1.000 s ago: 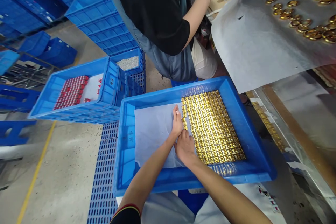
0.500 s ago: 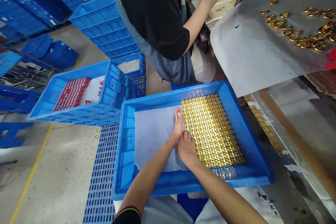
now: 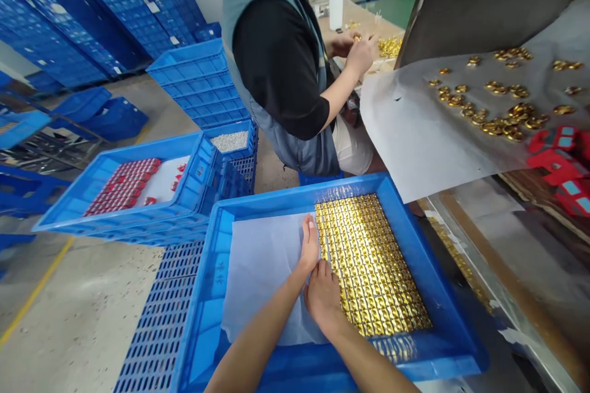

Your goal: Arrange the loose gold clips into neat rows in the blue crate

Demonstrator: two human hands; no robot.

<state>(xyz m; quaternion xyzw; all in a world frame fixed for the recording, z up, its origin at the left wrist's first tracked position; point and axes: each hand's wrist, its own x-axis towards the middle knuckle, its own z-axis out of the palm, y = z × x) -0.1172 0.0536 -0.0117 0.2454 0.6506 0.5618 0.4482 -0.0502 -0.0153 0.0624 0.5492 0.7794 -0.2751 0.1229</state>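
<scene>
A blue plastic crate [image 3: 437,295] stands in front of me, with a sheet of white paper [image 3: 258,276] on its floor. Shiny gold pieces [image 3: 369,258] lie in tight rows across its right part. My left hand [image 3: 310,244] is on edge along the left side of the rows, its fingers stretched out and close together. Just nearer to me, my right hand [image 3: 323,295] rests palm down at the same side, fingertips touching the end pieces. Neither hand visibly grips anything; the right palm is hidden.
A co-worker [image 3: 281,67] sits ahead, handling small gold parts at a bench. Loose gold rings [image 3: 507,116] lie on a paper sheet [image 3: 396,153] at right, beside red toy vehicles [image 3: 565,159]. Stacked blue crates [image 3: 198,178], one holding red pieces [image 3: 124,187], stand at left.
My view has tilted upward, so the crate and hands sit lower in the picture and the red toys show more. Both hands stay at the left side of the gold rows.
</scene>
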